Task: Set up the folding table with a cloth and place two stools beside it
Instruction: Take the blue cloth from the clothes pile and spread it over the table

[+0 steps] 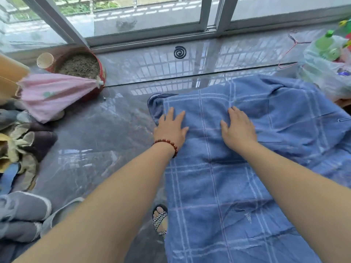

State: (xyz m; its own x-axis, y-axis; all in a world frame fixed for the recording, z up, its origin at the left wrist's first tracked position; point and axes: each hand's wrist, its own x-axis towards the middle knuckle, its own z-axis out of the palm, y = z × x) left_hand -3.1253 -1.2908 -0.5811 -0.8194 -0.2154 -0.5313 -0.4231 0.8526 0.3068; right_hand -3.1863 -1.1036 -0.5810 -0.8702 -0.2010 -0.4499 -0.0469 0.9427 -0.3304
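Note:
A blue cloth (237,186) with pale grid lines is spread over a raised surface that it hides completely. My left hand (171,128), with a red bead bracelet on the wrist, lies flat on the cloth near its far left edge, fingers straight. A little to the right, my right hand (239,130) presses flat on the cloth in the same way. The cloth's far left corner hangs folded over the edge. No stools are in view.
A red tin of grey grit (80,66) and a pink cloth (51,93) lie at the left. Slippers and shoes (22,209) crowd the lower left. A mosquito coil (179,52) sits by the sliding glass door. Plastic bags with bottles (326,59) stand at right.

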